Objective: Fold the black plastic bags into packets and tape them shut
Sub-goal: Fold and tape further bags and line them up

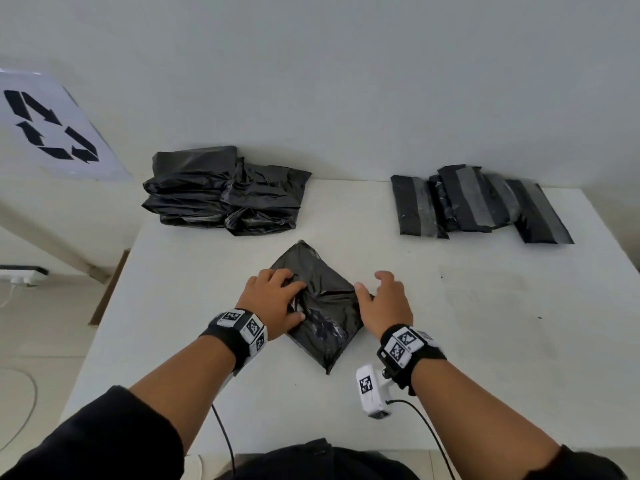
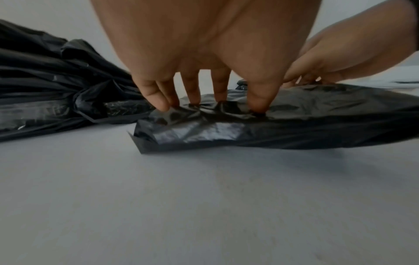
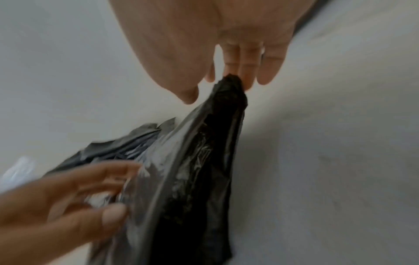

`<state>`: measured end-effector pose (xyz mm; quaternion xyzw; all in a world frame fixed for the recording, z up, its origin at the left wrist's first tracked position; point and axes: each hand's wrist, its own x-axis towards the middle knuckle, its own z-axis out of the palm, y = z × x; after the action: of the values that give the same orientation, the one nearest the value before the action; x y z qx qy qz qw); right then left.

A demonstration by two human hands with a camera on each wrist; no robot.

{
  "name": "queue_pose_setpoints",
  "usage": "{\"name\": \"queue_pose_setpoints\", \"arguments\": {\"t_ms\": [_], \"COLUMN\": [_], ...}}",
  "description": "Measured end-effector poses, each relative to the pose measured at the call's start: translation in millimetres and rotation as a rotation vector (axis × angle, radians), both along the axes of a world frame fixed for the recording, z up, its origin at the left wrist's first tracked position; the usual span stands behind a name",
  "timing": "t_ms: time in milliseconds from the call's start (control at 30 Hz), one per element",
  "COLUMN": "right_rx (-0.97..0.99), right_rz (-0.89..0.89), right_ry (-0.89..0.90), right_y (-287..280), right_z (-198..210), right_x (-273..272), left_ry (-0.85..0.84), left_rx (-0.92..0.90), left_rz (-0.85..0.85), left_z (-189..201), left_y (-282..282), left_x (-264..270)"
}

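Plastic this thin looks light, limp and slippery to us; the folded black bag [image 1: 322,306] lies mid-surface [image 1: 485,323], left hand [image 1: 273,303] pressing flat-fingered, right hand [image 1: 386,303] pinching its corner; we'd grip folded edges.

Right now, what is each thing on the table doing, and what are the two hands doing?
Bag in the middle: partly folded, crumpled, flat on the table, no tape seen.
Left hand: fingertips pressing down on the bag's left side.
Right hand: pinching the bag's right corner.
Pile of loose bags: unfolded, heaped at the back left.
Finished packets: folded, taped with grey strips, at the back right.
Table: white, holding everything.
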<state>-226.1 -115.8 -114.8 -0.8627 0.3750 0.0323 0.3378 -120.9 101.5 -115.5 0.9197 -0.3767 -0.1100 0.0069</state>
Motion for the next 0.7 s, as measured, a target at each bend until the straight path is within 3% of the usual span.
{"name": "queue_pose_setpoints", "arguments": {"t_ms": [67,300,400,500,600,700], "right_rx": [0.204,0.445,0.423,0.287,0.279,0.500], "right_rz": [-0.083,-0.081,-0.123,-0.262,-0.306,-0.172], "right_ry": [0.034,-0.163,-0.260,-0.340,-0.276,-0.154], "right_y": [-4.6,-15.4,-30.3,-45.5,-49.5,-40.6], "right_z": [-4.8,-9.7,-7.9,-4.4,-4.6,-13.9], "right_x": [-5.6,4.2,9.5,8.3,5.6,-3.1], "left_ry": [-0.045,-0.042,0.019,0.023,-0.031,-0.070], "left_rx": [0.015,0.026,0.007,-0.006,-0.025,-0.095], "left_rz": [-0.015,-0.048,-0.061,0.040,0.110,0.125], "left_z": [4.5,9.5,2.0,-2.4,-2.8,-5.2], "left_y": [-2.8,-11.6,-11.2,-10.4,-12.3,-15.8], "left_x": [-3.0,-6.4,-9.9,-11.8,-12.3,-14.7]}}
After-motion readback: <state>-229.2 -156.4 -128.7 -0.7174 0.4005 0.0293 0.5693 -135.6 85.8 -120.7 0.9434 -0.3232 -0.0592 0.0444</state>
